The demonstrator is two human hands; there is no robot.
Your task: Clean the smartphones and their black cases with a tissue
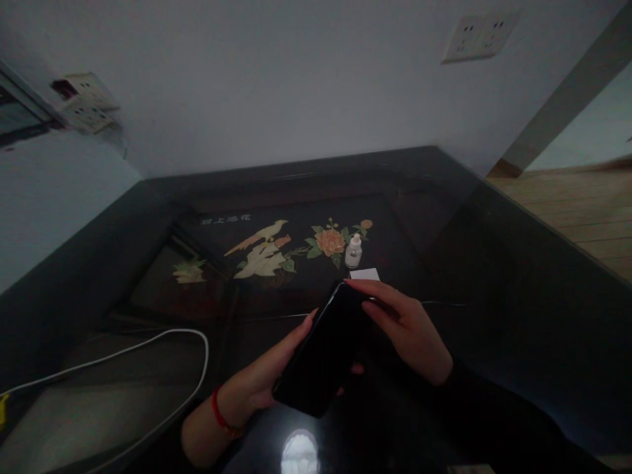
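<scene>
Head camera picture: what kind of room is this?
Probably a room in a home. A dark glass-topped table with a painted bird and flowers stands against a white wall with power sockets, beside a wooden floor. Both hands hold a phone.

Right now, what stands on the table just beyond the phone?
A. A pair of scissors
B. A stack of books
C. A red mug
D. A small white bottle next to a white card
D: a small white bottle stands on the dark table beside a white card, just past the phone held by the left hand and right hand.
</scene>
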